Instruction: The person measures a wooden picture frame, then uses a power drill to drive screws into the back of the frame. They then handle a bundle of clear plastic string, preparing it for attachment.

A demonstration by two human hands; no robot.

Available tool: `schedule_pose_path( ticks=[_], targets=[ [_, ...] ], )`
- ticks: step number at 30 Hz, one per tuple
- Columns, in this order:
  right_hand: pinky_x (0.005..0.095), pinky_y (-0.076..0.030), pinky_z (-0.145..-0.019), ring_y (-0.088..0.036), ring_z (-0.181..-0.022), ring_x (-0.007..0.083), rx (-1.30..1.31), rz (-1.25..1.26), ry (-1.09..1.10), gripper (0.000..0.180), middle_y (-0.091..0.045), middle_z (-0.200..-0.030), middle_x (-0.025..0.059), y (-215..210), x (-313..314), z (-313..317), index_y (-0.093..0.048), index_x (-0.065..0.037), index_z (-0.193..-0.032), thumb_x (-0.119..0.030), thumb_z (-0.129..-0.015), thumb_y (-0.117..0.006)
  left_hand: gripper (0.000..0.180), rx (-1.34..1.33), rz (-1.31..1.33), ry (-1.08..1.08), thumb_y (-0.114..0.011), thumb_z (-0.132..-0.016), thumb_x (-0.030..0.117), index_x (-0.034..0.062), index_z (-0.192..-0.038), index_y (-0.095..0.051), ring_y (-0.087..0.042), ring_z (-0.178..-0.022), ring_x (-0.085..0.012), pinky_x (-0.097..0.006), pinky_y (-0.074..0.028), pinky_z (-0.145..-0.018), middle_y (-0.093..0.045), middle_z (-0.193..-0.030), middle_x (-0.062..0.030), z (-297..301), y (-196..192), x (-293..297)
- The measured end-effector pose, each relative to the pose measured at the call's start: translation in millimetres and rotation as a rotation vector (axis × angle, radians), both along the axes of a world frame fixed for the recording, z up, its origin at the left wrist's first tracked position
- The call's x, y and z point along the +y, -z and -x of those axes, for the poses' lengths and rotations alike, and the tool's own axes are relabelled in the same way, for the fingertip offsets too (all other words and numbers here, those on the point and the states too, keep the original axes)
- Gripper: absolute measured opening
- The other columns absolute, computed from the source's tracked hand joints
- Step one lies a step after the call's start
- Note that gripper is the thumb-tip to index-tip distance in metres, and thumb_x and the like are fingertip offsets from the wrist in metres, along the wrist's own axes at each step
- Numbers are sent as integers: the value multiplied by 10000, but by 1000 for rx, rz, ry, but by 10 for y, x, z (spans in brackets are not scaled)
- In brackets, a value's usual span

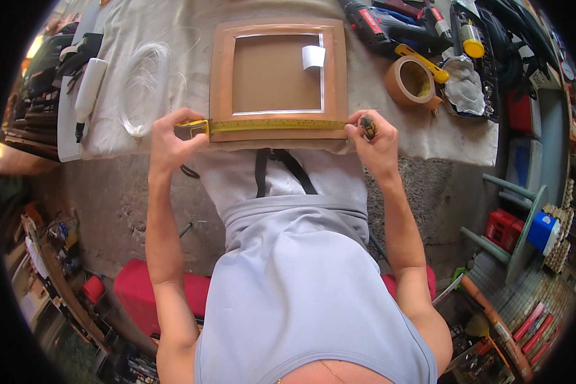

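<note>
Tape measure (275,125) stretched across wooden frame (278,73) near edge; left hand (169,137) fingers pinching case, right hand (372,137) fingers pinching tape end. Risk: loosened pinch lets tape snap back, skewing reading.

A cluttered workshop: drill (372,25), tape roll (411,81) and wire coil (145,86) on a cloth-covered bench (454,137) beyond the fingers.

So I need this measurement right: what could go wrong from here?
The tape is only pinched flat at each end, by the left hand on its case and the right hand; a slip could skew the reading. The frame sits at the table edge and might shift or tip off.
</note>
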State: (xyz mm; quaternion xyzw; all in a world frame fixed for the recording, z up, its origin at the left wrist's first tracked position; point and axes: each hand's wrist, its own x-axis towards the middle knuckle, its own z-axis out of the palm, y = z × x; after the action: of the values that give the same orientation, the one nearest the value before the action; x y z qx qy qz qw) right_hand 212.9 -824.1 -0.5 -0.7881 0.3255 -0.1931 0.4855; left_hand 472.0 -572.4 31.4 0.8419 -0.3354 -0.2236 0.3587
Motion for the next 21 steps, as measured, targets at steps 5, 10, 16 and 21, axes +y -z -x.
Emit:
schedule_pose_path(
  ticks=[5,10,16,21],
  targets=[
    [348,-500,-654,-643,-727,309,30,240,9,118,-659,-838,148,-60,146,-57,-590,25,-797,46,-717,-675,330,-1,-22,21,-652,-584,134,-16,-877,-664,-615,-693,-107,-241,-488,-662,-664,-741,-69,-75,58,67],
    [344,-498,-644,-651,-732,290,7,302,-20,114,-667,-859,144,17,163,-44,-581,22,-766,36,-725,-686,294,-21,-40,53,-658,-604,137,-12,-858,-669,-632,-696,-142,-262,-488,-664,-670,-729,-95,-76,-9,43],
    [334,-491,-617,-650,-713,276,-4,301,-10,133,-674,-868,136,37,197,-66,-568,23,-743,13,-748,-700,354,-19,-86,60,-647,-565,127,-26,-884,-662,-630,-765,-130,-258,-502,-726,-673,-807,-80,-141,44,155],
    [329,-487,-608,-644,-694,271,-29,301,-11,138,-673,-867,135,73,189,-51,-568,24,-736,6,-751,-704,347,32,-71,46,-644,-564,115,-22,-883,-665,-624,-756,-127,-260,-502,-712,-668,-798,-76,-161,59,185]
  ],
)
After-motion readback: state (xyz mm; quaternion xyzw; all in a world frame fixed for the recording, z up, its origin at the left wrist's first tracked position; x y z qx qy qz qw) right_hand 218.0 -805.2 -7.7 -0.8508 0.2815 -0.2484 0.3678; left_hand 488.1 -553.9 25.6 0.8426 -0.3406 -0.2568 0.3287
